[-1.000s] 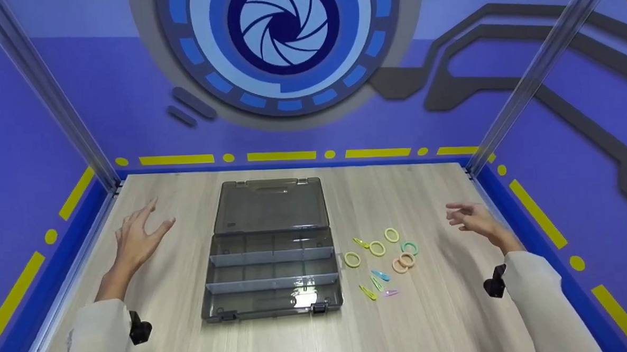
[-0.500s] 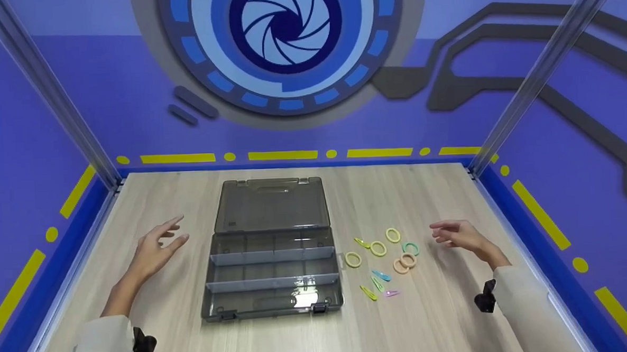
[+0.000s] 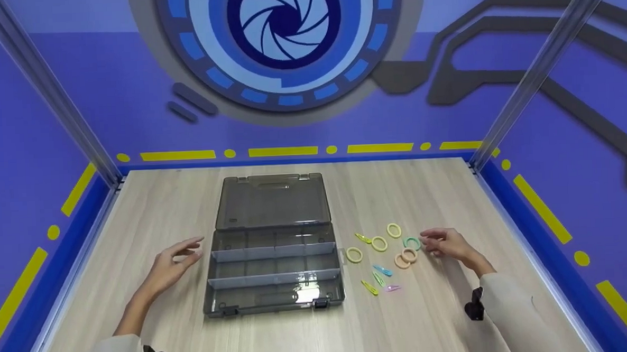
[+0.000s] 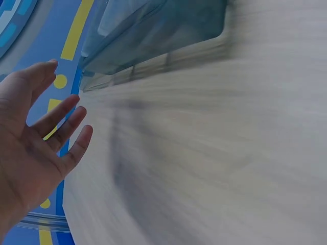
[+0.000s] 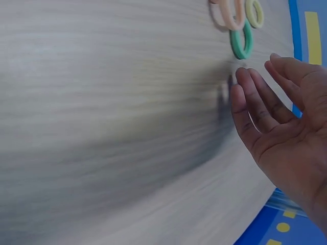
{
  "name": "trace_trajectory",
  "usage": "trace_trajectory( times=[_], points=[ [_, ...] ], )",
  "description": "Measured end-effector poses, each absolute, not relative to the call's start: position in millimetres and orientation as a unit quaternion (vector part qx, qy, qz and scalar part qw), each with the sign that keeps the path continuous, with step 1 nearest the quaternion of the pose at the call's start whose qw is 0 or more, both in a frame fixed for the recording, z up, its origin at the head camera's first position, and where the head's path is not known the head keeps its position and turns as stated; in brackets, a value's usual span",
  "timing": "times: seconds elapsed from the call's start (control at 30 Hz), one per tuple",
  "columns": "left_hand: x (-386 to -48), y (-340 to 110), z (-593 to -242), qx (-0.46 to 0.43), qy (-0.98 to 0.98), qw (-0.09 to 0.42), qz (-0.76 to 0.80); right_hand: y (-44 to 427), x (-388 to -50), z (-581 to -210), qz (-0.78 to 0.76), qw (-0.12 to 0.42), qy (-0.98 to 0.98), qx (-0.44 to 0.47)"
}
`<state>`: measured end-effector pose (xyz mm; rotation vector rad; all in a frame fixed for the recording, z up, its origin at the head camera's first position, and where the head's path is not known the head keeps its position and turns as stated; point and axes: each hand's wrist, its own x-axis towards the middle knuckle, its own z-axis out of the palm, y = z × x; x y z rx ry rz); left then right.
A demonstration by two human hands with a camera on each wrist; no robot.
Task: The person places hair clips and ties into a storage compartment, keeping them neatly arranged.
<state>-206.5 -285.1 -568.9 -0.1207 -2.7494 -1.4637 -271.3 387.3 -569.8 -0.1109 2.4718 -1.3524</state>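
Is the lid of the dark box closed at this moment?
No, the lid is folded back at the far side of the dark box, whose inside lies uncovered.

A pale wood-grained table [image 3: 294, 341] carries an open case [image 3: 272, 201], rings [image 3: 405, 258] and clips [image 3: 382, 270].

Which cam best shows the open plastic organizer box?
Head: it frames the whole organizer box, including the lid and dividers. Left wrist catches only a cropped part at its top edge; right wrist shows none of it.
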Motion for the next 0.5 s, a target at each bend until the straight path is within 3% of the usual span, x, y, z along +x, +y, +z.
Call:
trace_trajectory(
  times=[0.23,0.5],
  points=[
    [-194,-279,-579,-0.028,-0.852,-0.054,-0.52,376,-278,-574,-0.463,0.142,0.875,-0.025],
    [-184,-281,-587,-0.045,-0.838,-0.074,-0.539,356,-280,-578,-0.423,0.108,0.899,-0.016]
  ],
)
